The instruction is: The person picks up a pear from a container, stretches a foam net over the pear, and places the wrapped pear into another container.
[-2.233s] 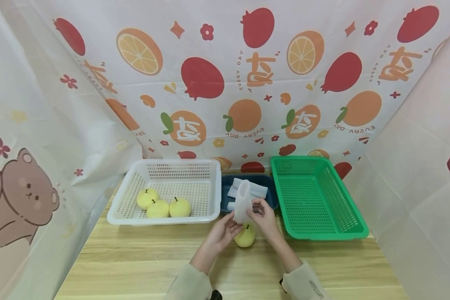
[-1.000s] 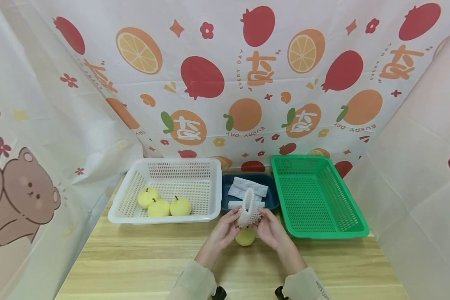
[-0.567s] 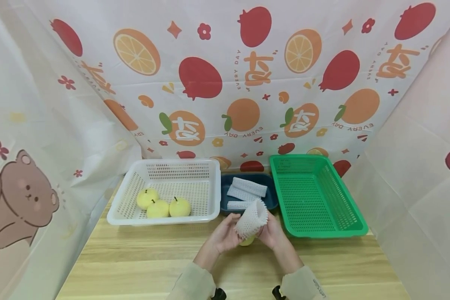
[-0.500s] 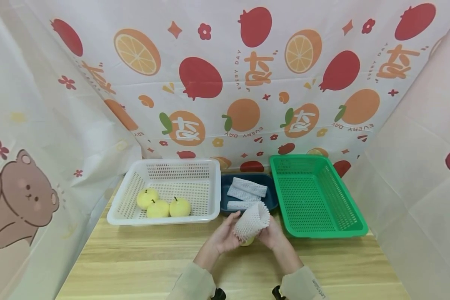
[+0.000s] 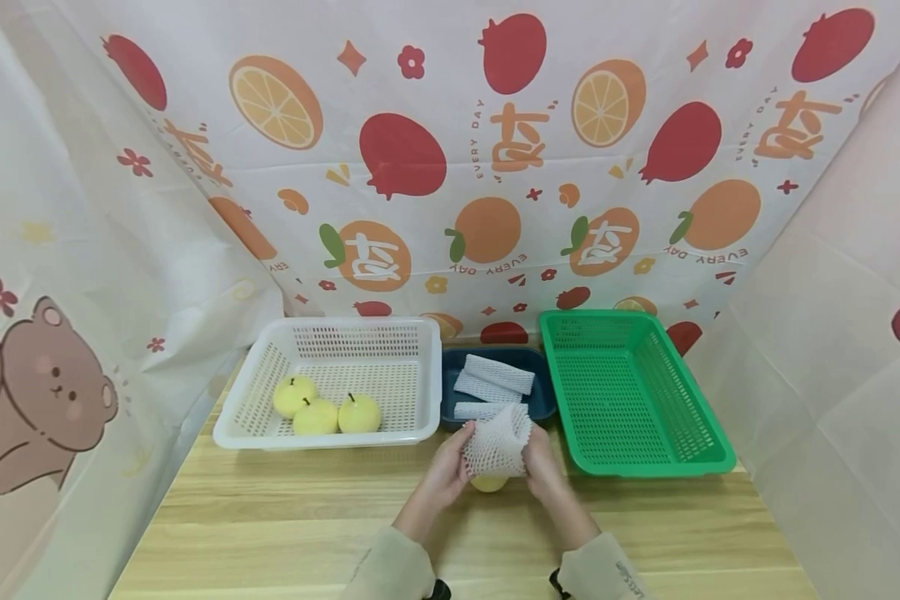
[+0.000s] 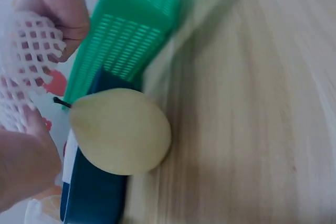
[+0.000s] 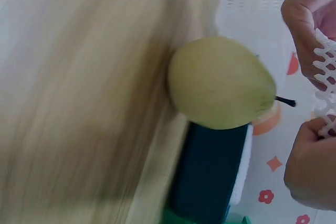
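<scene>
Left hand [image 5: 447,468] and right hand [image 5: 542,463] fingers [image 5: 463,437] grip one foam net [image 5: 497,447] above one pear [image 5: 488,483] of four.

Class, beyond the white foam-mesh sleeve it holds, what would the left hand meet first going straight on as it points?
Probably the dark blue oblong plastic tray; depth is unclear, so the left hand may pass above it.

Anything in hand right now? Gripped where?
White foam net: left hand and right hand grip it by opposite sides. The pear isn't held.
</scene>
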A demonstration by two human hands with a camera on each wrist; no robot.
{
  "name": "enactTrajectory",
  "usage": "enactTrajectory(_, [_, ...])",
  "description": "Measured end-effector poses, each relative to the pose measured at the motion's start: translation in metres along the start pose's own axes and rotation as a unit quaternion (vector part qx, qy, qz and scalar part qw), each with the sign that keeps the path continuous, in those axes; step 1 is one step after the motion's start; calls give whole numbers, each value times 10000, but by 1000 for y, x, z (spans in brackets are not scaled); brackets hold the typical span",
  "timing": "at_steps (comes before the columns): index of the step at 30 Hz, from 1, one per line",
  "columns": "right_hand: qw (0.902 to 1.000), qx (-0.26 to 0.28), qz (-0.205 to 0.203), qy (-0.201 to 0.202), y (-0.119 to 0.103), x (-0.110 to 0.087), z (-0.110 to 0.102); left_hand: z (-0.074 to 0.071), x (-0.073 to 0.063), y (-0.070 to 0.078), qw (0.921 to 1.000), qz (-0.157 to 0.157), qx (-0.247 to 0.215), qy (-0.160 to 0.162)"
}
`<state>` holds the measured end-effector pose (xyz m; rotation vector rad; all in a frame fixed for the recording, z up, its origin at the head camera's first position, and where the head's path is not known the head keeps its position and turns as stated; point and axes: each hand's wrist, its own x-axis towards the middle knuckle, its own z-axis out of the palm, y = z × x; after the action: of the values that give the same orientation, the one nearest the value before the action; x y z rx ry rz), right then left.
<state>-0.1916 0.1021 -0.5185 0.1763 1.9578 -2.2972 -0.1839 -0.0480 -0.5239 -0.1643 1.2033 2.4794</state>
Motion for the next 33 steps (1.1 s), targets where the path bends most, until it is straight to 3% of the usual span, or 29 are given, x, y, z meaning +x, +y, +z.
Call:
enactTrajectory(2, [9969,-704,-216,261,5,4,1,-2,2,-6,9981,166,475,352])
enactTrajectory(4, [9885,-1362,-483,440,11,7,1,-4,2,-11,9914,338,1002,776])
enactTrajectory(8, [9715,-2128,-834,627,20,12,3,-7,3,-19,9627,581,2041,1676])
enactTrajectory(11, [9625,-2440,-973,672,26,14,3,-10,5,-24,9404,685,2573,2114])
enactTrajectory(18, [9575,-2651,-942,628,38,16,1,-15,11,-34,9051,1151,3200,2551])
enactTrajectory(25, [9568,-2729,-828,558,45,20,-1,-19,19,-42,8629,1612,3786,2933])
enactTrajectory(33, [9590,-2714,-561,598,49,24,-2,-27,25,-50,8333,1744,4147,3212])
